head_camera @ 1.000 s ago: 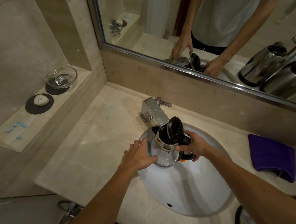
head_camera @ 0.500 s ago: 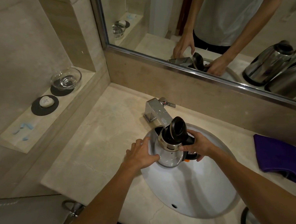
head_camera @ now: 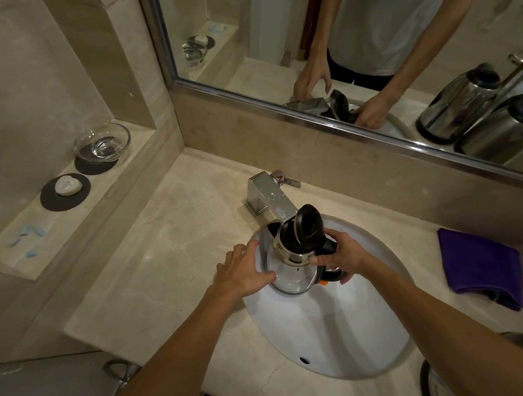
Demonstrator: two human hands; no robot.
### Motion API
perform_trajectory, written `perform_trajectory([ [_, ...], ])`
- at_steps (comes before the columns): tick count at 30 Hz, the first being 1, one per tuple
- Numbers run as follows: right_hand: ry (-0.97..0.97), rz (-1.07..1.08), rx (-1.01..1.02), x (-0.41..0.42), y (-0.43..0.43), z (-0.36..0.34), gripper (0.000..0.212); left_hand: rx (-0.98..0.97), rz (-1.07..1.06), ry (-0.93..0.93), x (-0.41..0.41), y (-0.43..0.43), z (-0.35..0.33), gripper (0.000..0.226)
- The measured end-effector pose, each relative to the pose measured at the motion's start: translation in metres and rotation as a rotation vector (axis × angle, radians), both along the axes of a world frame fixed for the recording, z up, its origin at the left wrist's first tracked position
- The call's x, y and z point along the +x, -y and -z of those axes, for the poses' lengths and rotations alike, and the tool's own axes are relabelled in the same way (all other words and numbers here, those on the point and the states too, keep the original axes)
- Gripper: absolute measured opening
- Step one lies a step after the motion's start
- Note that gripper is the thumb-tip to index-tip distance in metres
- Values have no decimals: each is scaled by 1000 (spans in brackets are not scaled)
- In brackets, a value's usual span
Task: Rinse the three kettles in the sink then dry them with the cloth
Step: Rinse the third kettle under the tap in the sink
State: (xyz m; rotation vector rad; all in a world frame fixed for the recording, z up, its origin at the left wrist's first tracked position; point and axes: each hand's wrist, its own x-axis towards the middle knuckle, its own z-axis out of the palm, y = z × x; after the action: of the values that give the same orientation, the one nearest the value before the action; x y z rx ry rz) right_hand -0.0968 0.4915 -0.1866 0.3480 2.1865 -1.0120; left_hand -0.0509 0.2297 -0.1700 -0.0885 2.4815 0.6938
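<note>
1. I see the faucet (head_camera: 272, 197) at twelve o'clock, right over the kettle (head_camera: 292, 266).
2. Purple cloth (head_camera: 480, 265) lies at three o'clock on the counter (head_camera: 170, 234).
3. Steel kettle, black lid up, sits inside the sink (head_camera: 338, 331).
4. My left hand (head_camera: 243, 271) rests flat against its body; my right hand (head_camera: 341, 254) grips the handle.

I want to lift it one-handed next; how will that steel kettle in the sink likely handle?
The kettle looks like polished steel, so it is probably slippery if wet. Its lid stands open, so it may flop when tilted. The right hand grips the black handle, likely the safest hold.
</note>
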Motion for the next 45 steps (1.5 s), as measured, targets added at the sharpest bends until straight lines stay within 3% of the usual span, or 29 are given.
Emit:
perform_trajectory([
  [24,-9,-10,-1,0,3,-2,93,4,1,4,1,-3,2,87],
  [38,-61,-37,13,2,5,-5,108,-4,0,2,0,-4,5,85],
  [45,-64,-60,36,-1,6,-4,106,-15,14,-3,-1,-3,4,83],
])
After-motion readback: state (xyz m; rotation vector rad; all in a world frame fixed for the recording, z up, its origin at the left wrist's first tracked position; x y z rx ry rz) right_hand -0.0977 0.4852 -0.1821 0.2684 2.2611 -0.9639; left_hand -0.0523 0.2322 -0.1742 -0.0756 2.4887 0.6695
